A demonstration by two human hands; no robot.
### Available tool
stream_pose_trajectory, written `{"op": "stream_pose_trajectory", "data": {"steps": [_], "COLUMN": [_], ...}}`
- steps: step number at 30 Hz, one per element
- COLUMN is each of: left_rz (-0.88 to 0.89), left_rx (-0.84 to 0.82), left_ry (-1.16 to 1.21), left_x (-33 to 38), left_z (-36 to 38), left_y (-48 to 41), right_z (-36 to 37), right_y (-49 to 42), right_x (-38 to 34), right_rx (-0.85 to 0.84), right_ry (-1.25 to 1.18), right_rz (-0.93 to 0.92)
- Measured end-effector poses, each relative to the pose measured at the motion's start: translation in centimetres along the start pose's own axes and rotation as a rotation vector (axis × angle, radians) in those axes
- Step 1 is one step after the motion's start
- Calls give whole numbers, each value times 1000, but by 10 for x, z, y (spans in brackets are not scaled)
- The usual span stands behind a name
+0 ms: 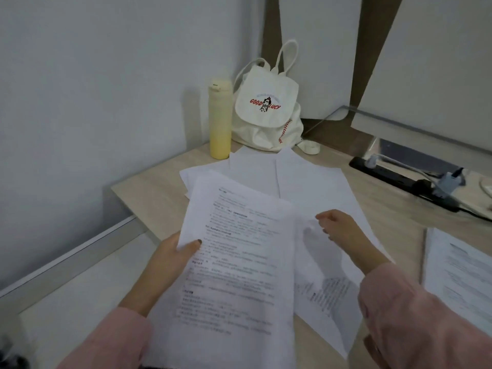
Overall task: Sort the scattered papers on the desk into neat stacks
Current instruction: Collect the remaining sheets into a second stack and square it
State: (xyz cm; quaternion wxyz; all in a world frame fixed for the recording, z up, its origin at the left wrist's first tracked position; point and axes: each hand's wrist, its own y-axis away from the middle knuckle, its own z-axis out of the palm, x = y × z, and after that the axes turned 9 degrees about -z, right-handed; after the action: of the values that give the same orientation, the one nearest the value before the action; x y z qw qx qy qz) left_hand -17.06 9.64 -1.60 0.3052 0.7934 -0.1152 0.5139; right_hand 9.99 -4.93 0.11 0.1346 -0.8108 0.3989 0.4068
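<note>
Two hands: I see both of them over the desk (394, 209), each coming out of a pink sleeve (404, 310).
Left hand: my view shows the left hand (170, 257) gripping a printed sheet (231, 262) by its left edge, thumb pressed on top and the other fingers hidden under the paper.
Printed sheet: it is lifted off the desk and covers the middle of my view, with lines of small blurry text I cannot read.
Right hand: the right hand (343, 233) reaches over another sheet (327, 283), fingers curled and close together; I think the fingertips pinch its top edge, but the blur means I cannot tell for sure.
Loose papers: more white pages (269, 171) lie fanned and overlapping on the desk behind the hands.
Side stack: a pile of printed pages (458, 267) lies flat at the right edge of the desk, apart from the rest.
Bottle: a tall yellow bottle (220, 118) stands upright in the far corner.
Bag: a white cloth bag (266, 107) with red words sits just beside the bottle, against the wall.
Power strip: a black power strip (399, 179) with plugs lies on the far right.
</note>
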Motion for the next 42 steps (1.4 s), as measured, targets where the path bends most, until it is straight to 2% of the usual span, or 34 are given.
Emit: {"op": "stream_pose_trajectory", "data": {"steps": [3, 6, 10, 14, 20, 26, 28, 31, 35, 37, 42], "left_rz": [-77, -106, -123, -123, -119, -84, -86, -83, -75, -70, -54], "left_rx": [168, 222, 271, 252, 259, 227, 219, 215, 207, 210, 184], "left_ry": [10, -4, 23, 33, 44, 64, 57, 45, 55, 64, 83], "left_x": [-13, -21, -25, -24, -22, -17, -16, -16, -14, -12, -7], "left_z": [-13, -17, -18, -17, -17, -9, -4, 1, 5, 8, 17], "left_y": [-2, -3, -4, -4, -3, -5, -7, -9, -11, -14, -22], "right_z": [26, 47, 60, 66, 28, -36, -44, -38, -4, 12, 21], "right_y": [-1, 2, 6, 6, 0, 8, 13, 20, 27, 28, 24], "right_x": [-2, -9, -14, -14, 2, 45, 58, 64, 47, 40, 32], "right_rx": [-167, -169, -183, -203, 45, 260, 284, 192, -127, -205, -78], "right_ry": [274, 439, 355, 304, 217, 294, 416, 669, 662, 692, 773], "right_rz": [-8, -5, 37, -20, -25, 122, 100, -48, -244, -273, -325]}}
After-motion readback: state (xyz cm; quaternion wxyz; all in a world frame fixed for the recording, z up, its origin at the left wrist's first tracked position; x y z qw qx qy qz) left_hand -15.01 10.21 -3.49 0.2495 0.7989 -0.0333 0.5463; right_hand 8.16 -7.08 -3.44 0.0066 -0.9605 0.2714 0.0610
